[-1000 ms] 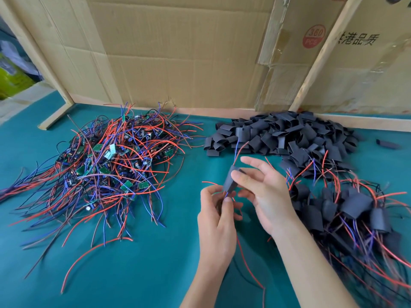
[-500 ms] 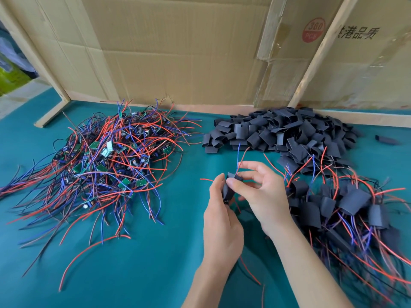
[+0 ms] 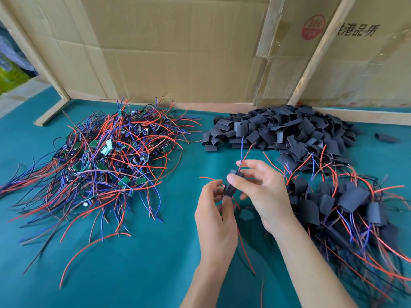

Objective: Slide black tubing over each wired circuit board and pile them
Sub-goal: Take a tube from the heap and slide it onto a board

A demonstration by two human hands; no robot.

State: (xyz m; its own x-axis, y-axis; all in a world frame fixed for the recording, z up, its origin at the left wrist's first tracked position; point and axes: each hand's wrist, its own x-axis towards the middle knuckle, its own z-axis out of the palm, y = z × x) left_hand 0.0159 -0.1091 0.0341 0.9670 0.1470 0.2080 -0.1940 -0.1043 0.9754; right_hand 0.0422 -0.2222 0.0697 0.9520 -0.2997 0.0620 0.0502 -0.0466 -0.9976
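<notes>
Left hand (image 3: 214, 221) dropped lower since a second ago, its grip now pinching the bottom of the black tube (image 3: 231, 184), right hand (image 3: 262, 192) pinching the top above the bench (image 3: 144, 274), board inside hidden, sleeved pile (image 3: 347, 203) cut off at right

The place was a small assembly workshop. A teal-covered bench (image 3: 133, 274) held a bulk heap of wired circuit boards (image 3: 106, 161), a heap of cut black tubing pieces (image 3: 289, 130) and a pile of sleeved units (image 3: 347, 203). Flattened cardboard cartons (image 3: 178, 52) on a bare wooden frame (image 3: 311, 63) screened the bench; one carried a red quantity sticker (image 3: 313, 27).
</notes>
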